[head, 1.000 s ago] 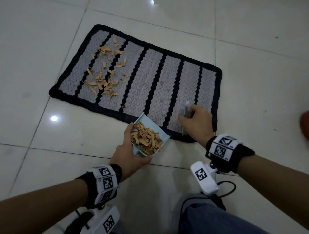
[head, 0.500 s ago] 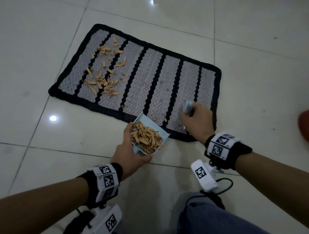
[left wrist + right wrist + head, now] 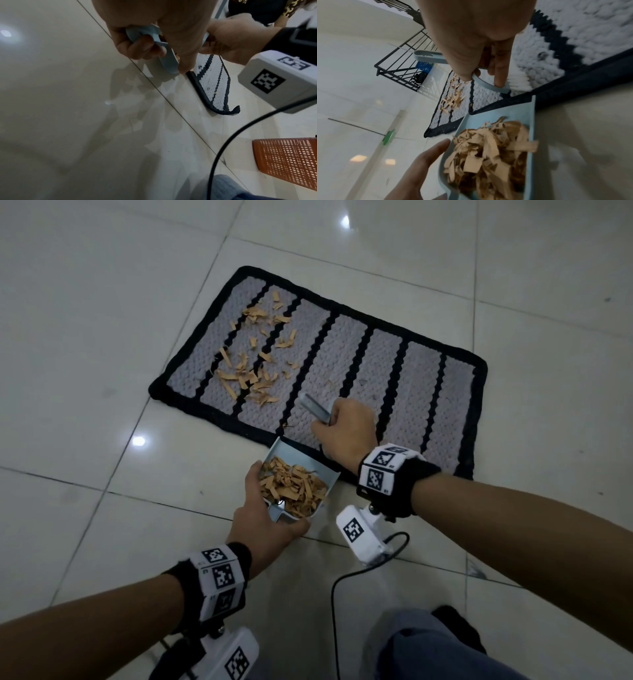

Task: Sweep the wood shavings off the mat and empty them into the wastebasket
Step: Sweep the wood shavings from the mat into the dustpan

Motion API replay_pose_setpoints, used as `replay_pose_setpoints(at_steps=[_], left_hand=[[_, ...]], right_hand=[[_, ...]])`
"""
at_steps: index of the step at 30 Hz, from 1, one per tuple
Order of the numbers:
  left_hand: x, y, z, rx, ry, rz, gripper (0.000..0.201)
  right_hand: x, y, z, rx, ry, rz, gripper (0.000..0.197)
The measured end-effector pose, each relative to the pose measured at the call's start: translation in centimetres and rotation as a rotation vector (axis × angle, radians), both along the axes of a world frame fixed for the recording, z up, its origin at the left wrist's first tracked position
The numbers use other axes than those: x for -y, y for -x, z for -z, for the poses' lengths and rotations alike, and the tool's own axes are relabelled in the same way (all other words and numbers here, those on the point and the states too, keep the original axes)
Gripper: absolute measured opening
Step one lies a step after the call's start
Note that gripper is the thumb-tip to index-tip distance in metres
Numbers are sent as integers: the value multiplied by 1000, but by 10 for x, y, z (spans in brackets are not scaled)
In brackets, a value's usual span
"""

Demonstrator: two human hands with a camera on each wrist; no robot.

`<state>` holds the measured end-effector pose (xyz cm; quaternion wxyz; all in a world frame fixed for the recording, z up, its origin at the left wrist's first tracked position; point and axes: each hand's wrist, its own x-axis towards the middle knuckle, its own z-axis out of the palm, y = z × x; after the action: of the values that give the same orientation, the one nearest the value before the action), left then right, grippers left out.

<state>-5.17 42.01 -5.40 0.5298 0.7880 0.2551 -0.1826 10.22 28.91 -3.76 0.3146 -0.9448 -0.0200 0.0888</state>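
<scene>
A grey mat [image 3: 383, 378] with black stripes lies on the tiled floor, and loose wood shavings [image 3: 253, 364] are scattered over its left part. My left hand [image 3: 263, 518] grips the handle of a light blue dustpan [image 3: 291, 455], whose mouth touches the mat's near edge. A heap of shavings [image 3: 294, 487] lies in the pan. My right hand [image 3: 342, 433] holds a small blue brush [image 3: 315, 407] just beyond the pan's mouth. In the right wrist view its white bristles [image 3: 520, 79] rest on the mat [image 3: 573, 33]. The orange mesh wastebasket [image 3: 284, 161] stands on the floor to my right.
A black wire rack [image 3: 402, 65] stands on the floor beyond the mat's far left end. A black cable [image 3: 346, 587] runs from the right wrist camera across the floor by my knee [image 3: 428, 645]. Glossy tiles [image 3: 102, 337] surround the mat.
My right hand has moved left along the mat's near edge with the brush, up to the dustpan's mouth. The left hand keeps the filled dustpan in place.
</scene>
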Motion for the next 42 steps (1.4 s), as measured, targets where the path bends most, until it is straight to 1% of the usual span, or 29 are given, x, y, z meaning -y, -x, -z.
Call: replay_pose_setpoints(at_steps=[2, 4, 6, 8, 10, 12, 14, 15, 17, 20, 22, 24, 27, 30, 33, 36, 39, 42], left_hand=[[-2, 0, -1, 3, 2, -1, 117], [-2, -1, -2, 13, 10, -3, 116], [1, -3, -2, 24, 23, 11, 116], [5, -6, -3, 32, 38, 40, 114], [10, -10, -2, 47, 60, 68, 111], [16, -13, -1, 59, 76, 86, 112], [21, -16, -1, 61, 86, 102, 114], [24, -17, 0, 61, 87, 107, 114], [27, -18, 0, 63, 84, 112, 115], [29, -17, 0, 53, 71, 116, 114], [28, -15, 1, 49, 61, 115, 114], [26, -12, 1, 48, 52, 109, 113], [23, -9, 0, 53, 35, 103, 112], [21, -8, 0, 56, 37, 93, 112], [23, -10, -1, 54, 46, 99, 111], [24, -11, 0, 62, 57, 104, 111], [22, -11, 1, 67, 63, 92, 111], [17, -9, -1, 64, 56, 68, 112]], right_hand=[[-8, -4, -3, 5, -17, -21, 39], [-4, -6, -7, 26, -66, 16, 34], [17, -4, -10, 66, -102, 88, 24], [50, 1, -13, 119, -98, 152, 15], [88, 8, -16, 199, -28, 199, 20], [121, 11, -18, 251, 73, 239, 33], [143, 12, -17, 215, 160, 268, 42], [148, 13, -13, 170, 193, 278, 43], [146, 15, -5, 90, 203, 261, 36], [121, 21, 6, 54, 184, 114, 27], [97, 26, 11, 50, 134, 22, 32], [75, 33, 12, 63, 81, -24, 44], [58, 39, 5, 126, -9, -18, 47], [66, 35, -9, 161, -69, 69, 43], [92, 24, -18, 181, -24, 180, 43], [116, 18, -14, 170, 52, 247, 44], [112, 19, -6, 109, 57, 212, 42], [81, 19, 0, 58, 40, 137, 39]])
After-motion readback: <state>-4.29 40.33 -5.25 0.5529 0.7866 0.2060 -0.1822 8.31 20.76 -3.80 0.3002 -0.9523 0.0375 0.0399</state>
